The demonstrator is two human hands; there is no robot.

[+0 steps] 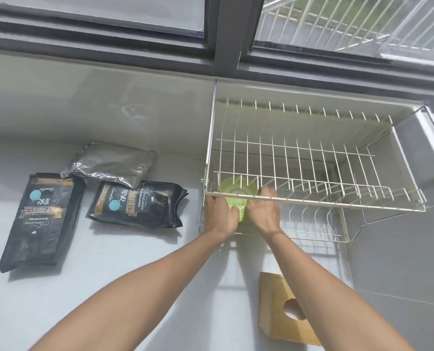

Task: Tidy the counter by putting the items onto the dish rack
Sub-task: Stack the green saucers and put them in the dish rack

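We are setting the green cup (238, 196) at the dish rack (312, 201)'s front left corner, left hand (219, 214) and right hand (264, 211) fingers pressed around it. Next, probably release; the bags (135, 203) wait on the counter (109, 274).

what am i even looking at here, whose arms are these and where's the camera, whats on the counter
There is no machine here. The camera sits on a person's head and looks forward and down, so the two bare arms are that person's own. Both hands, the left hand and the right hand, hold a green cup at the front left corner of a white wire dish rack below a window. On the pale counter to the left lie two black coffee bags and a silver foil pouch. Nearer the person, to the right, lies a brown cardboard box with a round hole.
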